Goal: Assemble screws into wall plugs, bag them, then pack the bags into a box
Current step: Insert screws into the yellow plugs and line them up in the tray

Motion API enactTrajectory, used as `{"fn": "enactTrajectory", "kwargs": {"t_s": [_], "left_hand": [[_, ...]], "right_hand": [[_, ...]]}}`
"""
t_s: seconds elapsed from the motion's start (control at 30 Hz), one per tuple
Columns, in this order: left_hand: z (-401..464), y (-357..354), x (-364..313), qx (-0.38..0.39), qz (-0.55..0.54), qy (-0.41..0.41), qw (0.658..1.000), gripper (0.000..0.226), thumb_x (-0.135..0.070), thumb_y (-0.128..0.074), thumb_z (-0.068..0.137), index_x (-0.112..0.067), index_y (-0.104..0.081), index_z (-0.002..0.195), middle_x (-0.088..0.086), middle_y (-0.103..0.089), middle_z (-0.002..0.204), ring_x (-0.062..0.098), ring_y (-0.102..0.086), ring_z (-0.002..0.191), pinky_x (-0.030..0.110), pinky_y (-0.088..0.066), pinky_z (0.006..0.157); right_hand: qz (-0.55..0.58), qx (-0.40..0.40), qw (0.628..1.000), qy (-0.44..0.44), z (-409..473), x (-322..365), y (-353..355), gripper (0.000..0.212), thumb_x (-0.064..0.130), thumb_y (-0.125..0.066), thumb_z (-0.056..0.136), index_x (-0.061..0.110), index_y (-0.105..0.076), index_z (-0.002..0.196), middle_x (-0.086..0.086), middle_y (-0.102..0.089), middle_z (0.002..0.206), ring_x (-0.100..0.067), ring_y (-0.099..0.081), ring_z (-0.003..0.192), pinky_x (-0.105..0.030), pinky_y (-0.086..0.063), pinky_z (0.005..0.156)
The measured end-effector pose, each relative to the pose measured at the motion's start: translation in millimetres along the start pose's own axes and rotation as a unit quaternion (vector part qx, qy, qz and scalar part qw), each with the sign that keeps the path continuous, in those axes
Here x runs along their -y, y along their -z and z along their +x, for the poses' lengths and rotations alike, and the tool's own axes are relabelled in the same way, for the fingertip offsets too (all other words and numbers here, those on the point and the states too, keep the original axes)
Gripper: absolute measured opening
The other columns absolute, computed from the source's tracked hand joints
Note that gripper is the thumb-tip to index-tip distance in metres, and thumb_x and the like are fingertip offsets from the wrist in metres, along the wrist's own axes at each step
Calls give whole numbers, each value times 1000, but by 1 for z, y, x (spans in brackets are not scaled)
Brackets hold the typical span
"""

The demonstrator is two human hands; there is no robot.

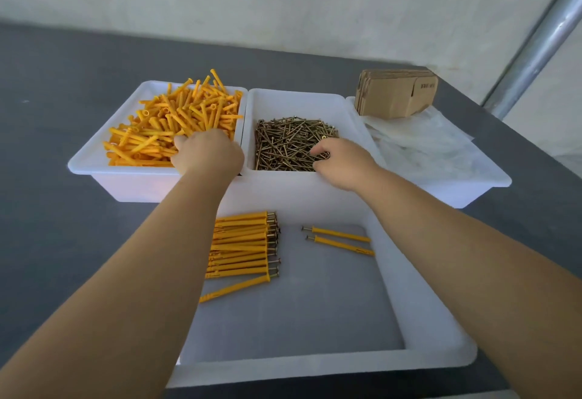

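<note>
A heap of yellow wall plugs point(176, 121) fills the white bin at the back left point(94, 165). My left hand point(208, 153) is down in that heap with its fingers curled into the plugs. Brass screws point(289, 140) lie piled in the middle bin point(296, 97). My right hand point(341, 162) reaches into them, its fingertips pinching at the screws. In the near white tray point(425, 304) lies a row of assembled plugs with screws point(245, 244), and two more assembled ones point(340, 239) lie apart to the right.
A third bin at the back right point(491, 178) holds clear plastic bags point(422, 143). A stack of flat cardboard boxes point(396, 93) leans at its far end. All bins stand on a dark grey table point(47, 115). A metal pole point(535, 42) rises at the right.
</note>
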State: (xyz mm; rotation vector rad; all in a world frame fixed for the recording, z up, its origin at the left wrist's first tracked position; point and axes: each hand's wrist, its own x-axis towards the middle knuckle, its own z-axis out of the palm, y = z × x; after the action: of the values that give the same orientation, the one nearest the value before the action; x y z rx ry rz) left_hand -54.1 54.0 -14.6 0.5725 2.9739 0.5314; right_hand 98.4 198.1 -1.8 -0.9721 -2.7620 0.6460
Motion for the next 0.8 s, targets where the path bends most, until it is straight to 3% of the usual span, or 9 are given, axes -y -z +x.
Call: {"fn": "enactTrajectory", "kwargs": {"t_s": [0.1, 0.17, 0.27, 0.37, 0.5, 0.6, 0.63, 0.7, 0.8], "left_hand": [[0, -3, -3, -23, -10, -7, 1000, 29, -36, -43, 98, -16, -62, 92, 13, -57, 114, 37, -32, 134, 53, -39, 97], [-2, -3, -1, -35, -21, -13, 999, 28, -34, -43, 97, -15, -61, 87, 10, -53, 103, 37, -36, 129, 53, -40, 97], [-4, -5, 1, -66, -50, -27, 996, 25, -27, -45, 97, -14, -63, 87, 7, -52, 92, 36, -45, 116, 53, -45, 94], [-4, -5, 2, -132, -88, -46, 986, 22, -20, -48, 96, -13, -68, 92, 9, -62, 94, 35, -54, 103, 50, -49, 87], [-4, -1, 2, -287, -192, -131, 929, 22, -8, -53, 95, -10, -72, 107, 9, -67, 112, 27, -62, 98, 31, -44, 72], [-10, 4, -5, -344, -287, -198, 872, 21, -2, -52, 92, -8, -65, 106, 6, -68, 103, 20, -63, 88, 26, -41, 67], [-13, 6, -8, -339, -328, -220, 854, 23, -1, -51, 91, -8, -60, 111, 4, -67, 101, 17, -64, 85, 27, -45, 67], [-21, 12, -16, -306, -382, -257, 833, 40, 2, -46, 89, -12, -52, 126, -2, -66, 99, 9, -62, 81, 23, -49, 70], [-29, 16, -22, -226, -375, -313, 843, 41, -4, -42, 87, -14, -62, 122, -3, -68, 95, 11, -59, 76, 27, -50, 69]], "right_hand": [[-90, 151, 984, -38, 13, 14, 8, 39, 18, -39, 103, 13, -55, 139, -8, -50, 146, -27, -46, 132, -31, -37, 104], [-175, 204, 962, -47, 20, 17, 10, 43, 26, -34, 105, 13, -52, 140, -8, -48, 147, -27, -45, 132, -37, -36, 110], [-225, 233, 945, -42, 28, 16, 13, 41, 33, -42, 101, 18, -58, 136, -4, -51, 144, -26, -48, 130, -42, -40, 110], [-240, 238, 939, -57, 31, 17, 12, 39, 31, -45, 100, 19, -60, 134, -4, -54, 140, -26, -51, 127, -42, -43, 108], [-124, 173, 974, -75, 31, 18, 8, 36, 21, -47, 101, 13, -60, 133, -8, -58, 137, -28, -54, 127, -38, -44, 106], [-21, 74, 997, -32, 30, 8, 4, 18, 19, -66, 91, 13, -73, 105, -7, -69, 117, -26, -63, 112, -31, -50, 94], [22, 10, 1000, -15, 29, 4, 2, 7, 17, -67, 90, 16, -73, 93, -4, -71, 112, -23, -64, 108, -30, -50, 92], [129, -123, 984, 0, 24, 0, 0, 11, 12, -64, 91, 20, -67, 85, 2, -72, 104, -19, -66, 100, -31, -51, 91], [280, -202, 938, -15, 15, -4, 7, 27, 8, -63, 88, 27, -59, 107, 5, -74, 83, -14, -68, 91, -35, -53, 85]]}}
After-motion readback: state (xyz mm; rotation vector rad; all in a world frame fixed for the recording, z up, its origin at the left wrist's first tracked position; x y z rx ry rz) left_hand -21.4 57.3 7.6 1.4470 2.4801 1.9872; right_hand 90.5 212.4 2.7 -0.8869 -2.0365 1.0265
